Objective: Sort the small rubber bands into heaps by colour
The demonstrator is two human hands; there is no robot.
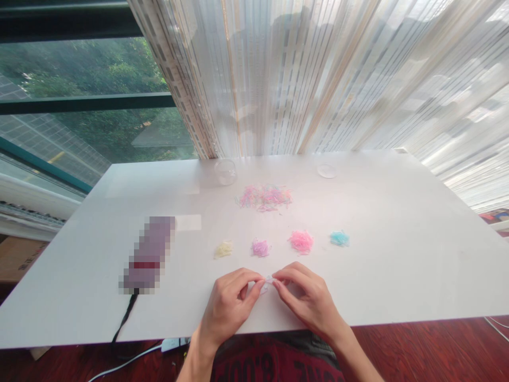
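My left hand (234,292) and my right hand (304,292) meet near the table's front edge, thumbs and forefingers pinched. Between their fingertips is a little bunch of thin pastel strands (269,280), pale blue and pink, that look like tiny elastic bands; the fingers partly hide them. Just beyond lie four sorted piles: a yellow pile (223,249), a purple pile (261,248), a pink pile (301,242) and a blue pile (339,238). Farther back spreads a larger mixed-colour pile (265,198).
A clear round container (226,173) stands at the back of the white table (397,239), with a clear lid (326,171) to its right. On the left lies a blurred purple object (149,254) with a black strap (126,318). Behind the table hangs a striped curtain (270,79).
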